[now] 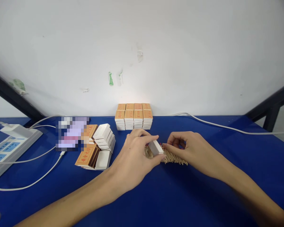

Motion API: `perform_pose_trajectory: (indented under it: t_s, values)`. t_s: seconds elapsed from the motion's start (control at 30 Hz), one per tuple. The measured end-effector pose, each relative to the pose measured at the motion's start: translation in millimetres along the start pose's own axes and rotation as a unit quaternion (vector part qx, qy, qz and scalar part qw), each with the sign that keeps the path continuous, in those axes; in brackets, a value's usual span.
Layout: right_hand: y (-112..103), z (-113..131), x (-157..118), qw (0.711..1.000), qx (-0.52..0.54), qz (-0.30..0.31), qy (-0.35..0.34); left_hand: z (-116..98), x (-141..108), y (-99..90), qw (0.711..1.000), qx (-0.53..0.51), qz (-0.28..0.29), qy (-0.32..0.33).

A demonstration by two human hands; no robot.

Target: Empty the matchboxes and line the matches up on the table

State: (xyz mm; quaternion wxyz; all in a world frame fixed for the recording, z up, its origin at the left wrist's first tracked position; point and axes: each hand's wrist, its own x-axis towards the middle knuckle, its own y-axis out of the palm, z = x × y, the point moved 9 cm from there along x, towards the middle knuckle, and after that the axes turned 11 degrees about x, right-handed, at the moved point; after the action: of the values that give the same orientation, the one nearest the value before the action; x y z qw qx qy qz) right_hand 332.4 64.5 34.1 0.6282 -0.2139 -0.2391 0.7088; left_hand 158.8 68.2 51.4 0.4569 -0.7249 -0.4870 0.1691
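My left hand [139, 151] grips a small white box tray [156, 147] between thumb and fingers, tilted above a pile of matches [174, 157] on the blue table. Just right of the tray, my right hand [183, 145] has thumb and index finger pinched at the matches' red heads; whatever lies between the fingertips is too small to make out. Left of my left hand sit a stack of white trays [104, 135], an upright-facing open tray [103, 160] and orange matchbox sleeves [86, 155].
Stacked orange-topped matchboxes [133, 118] stand against the white wall. A blurred phone [72, 132] with a white cable lies on the left, near a power strip [8, 149]. Another white cable [217, 126] runs along the back right. Black frame bars slope at both sides.
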Motion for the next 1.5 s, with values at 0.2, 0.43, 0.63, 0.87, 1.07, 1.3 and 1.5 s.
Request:
perform_pose_trajectory:
  t_s: [0.2, 0.43, 0.63, 0.87, 1.07, 1.3, 1.5]
  values:
    - [-2.4, 2.8, -3.7, 0.999, -0.035, 0.002, -0.012, -0.1, -1.2, -6.6, 1.000, 0.000, -0.006, 0.007]
    - [11.0, 2.8, -11.1, 0.998, -0.055, 0.029, -0.004, 2.4, 0.0, -16.9, 1.000, 0.013, -0.025, 0.009]
    - [15.9, 3.5, -13.0, 0.998, -0.049, 0.049, -0.007, 4.7, -7.8, -30.3, 0.999, 0.008, -0.037, -0.023]
    - [16.9, 2.5, -11.7, 0.997, -0.030, 0.067, -0.003, 13.5, -33.7, -33.0, 0.997, -0.036, -0.055, -0.031]
    - [13.3, -3.1, -10.7, 0.997, -0.033, 0.061, 0.015, 29.3, -46.7, -28.2, 0.994, -0.089, -0.061, -0.031]
    - [8.1, 6.4, -10.3, 1.000, -0.001, 0.001, -0.002, 45.3, -53.7, -20.8, 0.978, -0.186, -0.084, -0.040]
    - [21.7, 8.5, -8.9, 0.999, -0.011, -0.024, -0.025, 47.1, -60.0, -24.3, 0.975, -0.188, -0.114, -0.035]
